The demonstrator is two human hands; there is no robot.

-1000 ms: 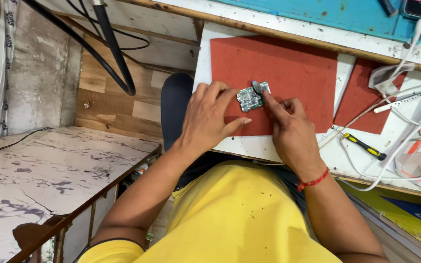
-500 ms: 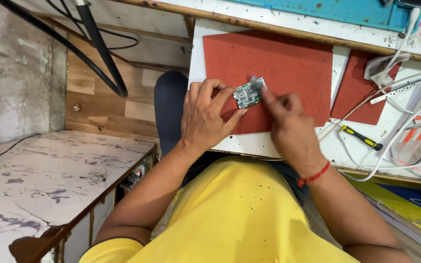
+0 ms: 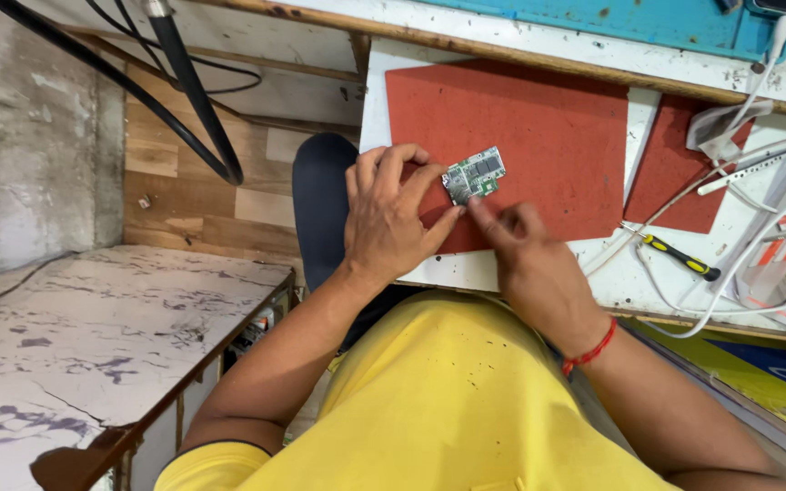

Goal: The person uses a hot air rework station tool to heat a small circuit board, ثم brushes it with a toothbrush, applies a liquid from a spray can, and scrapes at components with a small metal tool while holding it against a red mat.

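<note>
Head view: 2 hands on a small circuit board point(image 3: 475, 173) over a red mat point(image 3: 539, 127).
Left hand point(image 3: 388, 218) pinches the board's left edge; right hand point(image 3: 529, 250) fingertip presses its lower edge (other fingers curled), yellow-handled screwdriver point(image 3: 680, 256) lying nearby.

A small circuit board point(image 3: 475, 174) is seen lying flat on a red mat point(image 3: 539, 136), near the mat's lower left part. It is roughly rectangular and green, with silvery metal shields covering most of its top face. Its long side is tilted slightly, the right end being raised.
</note>
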